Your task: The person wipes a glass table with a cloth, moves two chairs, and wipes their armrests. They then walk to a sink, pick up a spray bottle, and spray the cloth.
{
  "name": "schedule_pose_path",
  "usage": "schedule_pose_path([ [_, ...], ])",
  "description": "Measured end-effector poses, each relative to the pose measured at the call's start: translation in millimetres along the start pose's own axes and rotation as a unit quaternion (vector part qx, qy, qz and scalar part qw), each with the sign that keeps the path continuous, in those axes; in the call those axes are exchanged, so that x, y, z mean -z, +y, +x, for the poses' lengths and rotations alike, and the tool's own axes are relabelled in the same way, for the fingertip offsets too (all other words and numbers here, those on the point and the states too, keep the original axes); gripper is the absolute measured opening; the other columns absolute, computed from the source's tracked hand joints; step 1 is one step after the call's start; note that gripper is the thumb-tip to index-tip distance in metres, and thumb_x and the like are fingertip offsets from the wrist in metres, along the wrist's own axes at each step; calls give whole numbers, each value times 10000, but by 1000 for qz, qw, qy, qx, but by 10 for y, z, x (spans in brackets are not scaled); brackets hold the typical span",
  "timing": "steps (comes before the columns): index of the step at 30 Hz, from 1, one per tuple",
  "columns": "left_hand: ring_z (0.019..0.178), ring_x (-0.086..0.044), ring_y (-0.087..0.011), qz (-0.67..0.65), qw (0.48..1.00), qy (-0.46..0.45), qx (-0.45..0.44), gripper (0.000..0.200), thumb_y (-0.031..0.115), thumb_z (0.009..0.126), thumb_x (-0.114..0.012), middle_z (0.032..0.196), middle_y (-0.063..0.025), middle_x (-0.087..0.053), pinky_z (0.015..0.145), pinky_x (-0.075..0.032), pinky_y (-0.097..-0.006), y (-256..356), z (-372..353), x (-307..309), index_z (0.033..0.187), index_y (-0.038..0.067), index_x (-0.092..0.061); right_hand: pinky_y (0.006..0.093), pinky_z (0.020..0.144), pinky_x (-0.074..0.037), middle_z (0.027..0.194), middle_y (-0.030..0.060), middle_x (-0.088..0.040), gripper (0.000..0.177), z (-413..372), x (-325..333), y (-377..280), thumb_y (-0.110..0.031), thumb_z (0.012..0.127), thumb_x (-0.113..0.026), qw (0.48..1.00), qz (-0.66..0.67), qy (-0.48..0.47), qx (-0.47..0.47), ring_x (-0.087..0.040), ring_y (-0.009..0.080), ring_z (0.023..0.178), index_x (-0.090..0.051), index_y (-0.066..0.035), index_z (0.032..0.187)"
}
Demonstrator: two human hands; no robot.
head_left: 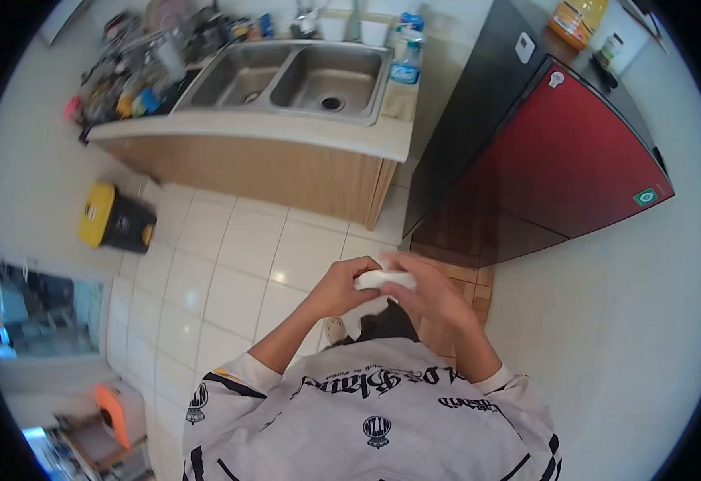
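Observation:
A small white object with rounded ends (384,279) is held in front of my body, at waist height. My left hand (341,287) grips its left end, fingers on the far side and thumb on the near side. My right hand (435,290) closes round its right end, with the thumb below and the fingers over the top, smeared by motion. The two hands cover much of the object, so its exact kind cannot be made out.
Ahead stands a counter with a double steel sink (326,80), piled dishes (138,76) to its left and a bottle (407,64) to its right. A red fridge (567,152) is on the right. A yellow-and-black bin (118,218) stands on the tiled floor (230,280).

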State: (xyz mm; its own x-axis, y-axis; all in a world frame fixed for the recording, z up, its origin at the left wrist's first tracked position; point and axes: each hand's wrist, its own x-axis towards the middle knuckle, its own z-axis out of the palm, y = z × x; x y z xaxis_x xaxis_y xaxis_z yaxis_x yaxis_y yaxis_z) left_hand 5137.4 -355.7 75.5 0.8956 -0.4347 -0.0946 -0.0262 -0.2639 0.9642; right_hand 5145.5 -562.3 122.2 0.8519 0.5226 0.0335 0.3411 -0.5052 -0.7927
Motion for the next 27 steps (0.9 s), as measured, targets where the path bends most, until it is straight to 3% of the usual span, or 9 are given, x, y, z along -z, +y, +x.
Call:
schedule_pose_path([
  [4,721,-573,-82,-174,982,-41,59,301,148,802,-752,880,-45,-660,642,-473,-236,-44,876,422,1034,-2,-630,346,662,-501,762,123,-665,203,531,213,688,-177,862,-641,952,258,61,-152,-637,298,683,-650,3,955],
  [5,717,-577,-69,-198,975,-46,89,304,157,811,-749,885,-32,-658,636,-476,-219,-21,1100,497,1037,-9,-631,367,780,-496,990,184,-649,295,663,332,792,-191,870,-638,960,205,32,-189,-627,322,864,-618,-17,1107],
  [8,733,-588,-72,-86,991,30,101,287,165,832,-732,890,-30,-664,653,-492,-232,-5,1714,565,1033,-13,-631,406,926,-439,1268,238,-502,458,1053,495,829,-188,877,-626,927,-200,317,-9,-525,374,1097,-506,-47,1297],
  [11,858,-582,-88,-189,976,49,101,278,148,876,-669,1005,-71,-655,745,-485,-247,-34,2185,515,1110,7,-613,435,1021,-363,1410,242,-335,596,1366,608,671,-174,871,-627,962,-195,188,16,-380,419,1247,-381,-51,1400],
  [14,965,-579,-124,-382,909,-57,158,293,140,931,-577,1108,-90,-629,838,-473,-268,240,2468,616,1195,14,-568,423,1010,-377,1371,240,-390,557,1669,424,1101,-194,892,-604,964,-16,263,-32,-410,411,1237,-406,-40,1389],
  [17,939,-616,-173,-349,899,-204,166,261,155,962,-513,1067,-77,-633,842,-482,-287,322,2840,936,1177,18,-570,373,996,-390,1263,157,-535,425,1819,588,1291,-217,983,-494,868,317,358,-135,-514,291,1158,-440,-61,1375],
  [20,884,-615,-201,-50,998,23,-13,295,179,913,-593,987,-123,-622,843,-473,-320,-112,3813,1193,1137,-9,-560,395,983,-423,1222,127,-571,426,1689,483,1500,-258,997,-471,709,548,403,-186,-553,267,1126,-432,-66,1375],
  [23,986,-553,-290,72,937,316,-133,568,225,800,-726,1059,-195,-550,895,-432,-374,-332,4995,1300,1210,-65,-460,426,972,-451,1217,124,-573,444,1527,299,1490,-289,989,-486,578,605,517,-180,-567,262,1114,-432,-58,1363],
  [27,1123,-457,-385,157,848,467,-195,835,305,694,-811,1222,-244,-463,958,-370,-457,-561,6122,1441,1291,-71,-366,427,967,-458,1210,120,-573,410,1344,41,1109,-293,985,-493,475,523,684,-181,-568,258,1110,-461,-43,1308],
])
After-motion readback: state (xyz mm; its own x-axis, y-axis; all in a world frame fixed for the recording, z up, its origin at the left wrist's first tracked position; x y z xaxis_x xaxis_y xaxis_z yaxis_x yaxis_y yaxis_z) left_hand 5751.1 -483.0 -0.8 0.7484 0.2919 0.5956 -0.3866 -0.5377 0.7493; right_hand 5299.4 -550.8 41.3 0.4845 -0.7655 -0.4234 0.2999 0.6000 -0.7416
